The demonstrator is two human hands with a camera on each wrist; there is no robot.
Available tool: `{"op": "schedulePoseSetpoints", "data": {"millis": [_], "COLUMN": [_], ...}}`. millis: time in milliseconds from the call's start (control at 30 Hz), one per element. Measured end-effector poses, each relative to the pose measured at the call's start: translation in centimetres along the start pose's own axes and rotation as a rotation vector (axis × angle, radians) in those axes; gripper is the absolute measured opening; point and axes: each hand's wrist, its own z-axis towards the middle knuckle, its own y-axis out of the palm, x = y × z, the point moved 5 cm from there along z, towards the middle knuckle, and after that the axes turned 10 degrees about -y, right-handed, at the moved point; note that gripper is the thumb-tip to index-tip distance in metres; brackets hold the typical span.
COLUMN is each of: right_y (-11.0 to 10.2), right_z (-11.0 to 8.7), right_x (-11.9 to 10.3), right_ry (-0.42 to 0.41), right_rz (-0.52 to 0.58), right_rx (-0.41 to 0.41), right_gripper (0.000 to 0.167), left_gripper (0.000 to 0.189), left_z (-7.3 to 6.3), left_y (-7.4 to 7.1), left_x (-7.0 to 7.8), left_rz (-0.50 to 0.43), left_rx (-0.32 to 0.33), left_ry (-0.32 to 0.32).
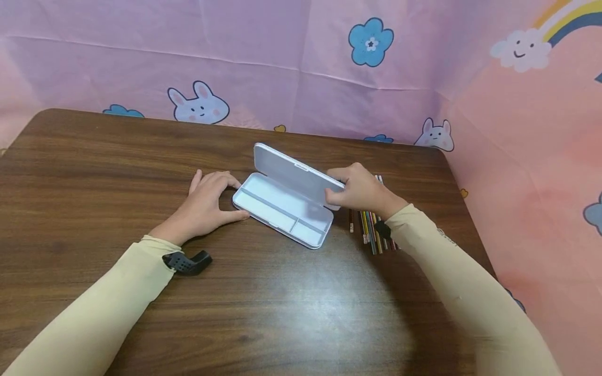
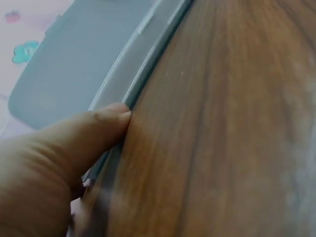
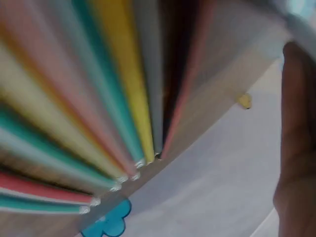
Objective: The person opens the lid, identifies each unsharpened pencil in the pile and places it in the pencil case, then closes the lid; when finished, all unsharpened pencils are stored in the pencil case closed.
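A white pencil case [image 1: 263,204] lies on the table with its lid [image 1: 287,171] raised and tilted back. Thin dividers split its base into compartments, and no pencils show inside. My left hand [image 1: 199,209] grips the case's left end, its thumb on the front edge and its fingers at the far corner. In the left wrist view, the thumb [image 2: 94,133] presses against the case's side. At the other end, my right hand [image 1: 362,189] pinches the lid's right end between thumb and fingers. Several colored pencils [image 1: 372,237] lie beneath my right wrist, partly hidden by it.
One brown pencil [image 1: 351,222] lies apart, between the case and the bunch. The wooden table [image 1: 235,313] meets a patterned cloth [image 1: 263,62] at the back and another cloth side [image 1: 531,172] on the right. A dark strap [image 1: 185,262] circles my left wrist.
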Motion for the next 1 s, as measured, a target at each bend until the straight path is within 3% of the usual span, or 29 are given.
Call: {"op": "schedulePoseSetpoints", "data": {"millis": [67,200,333,533,633,833,1000], "right_y": [-0.2,-0.1,-0.7,-2.2,-3.0,-3.7,-4.3], "right_z": [-0.7,-1.3,-0.8,0.8,1.1,0.2,-0.2], "right_x": [0.6,0.9,1.5,3.1,3.8,5.1,6.0], "right_ry": [0.022,0.014,0.091,0.263,0.276,0.304,0.337], "right_rz": [0.063,0.100,0.147,0.244,0.297,0.476,0.497], "right_rx": [0.015,-0.028,-0.023,0.082,0.126,0.119,0.263], "right_gripper": [0.023,0.034,0.035,0.025,0.018,0.017,0.018], "left_gripper": [0.062,0.088,0.103,0.089,0.081,0.078,0.079], "left_z": [0.2,0.3,0.2,-0.3,-0.5,-0.5,-0.5], "left_y": [0.1,0.3,0.2,-0.1,-0.2,-0.1,0.2], "left_x": [0.1,0.5,0.7,0.4,0.5,0.7,0.7], "left_rz": [-0.009,0.022,0.078,0.065,0.064,0.069,0.068], "left_rx": [0.009,-0.016,-0.032,-0.005,-0.005,-0.024,-0.026], "left_ry": [0.001,0.011,0.024,0.042,0.057,0.050,0.057]}}
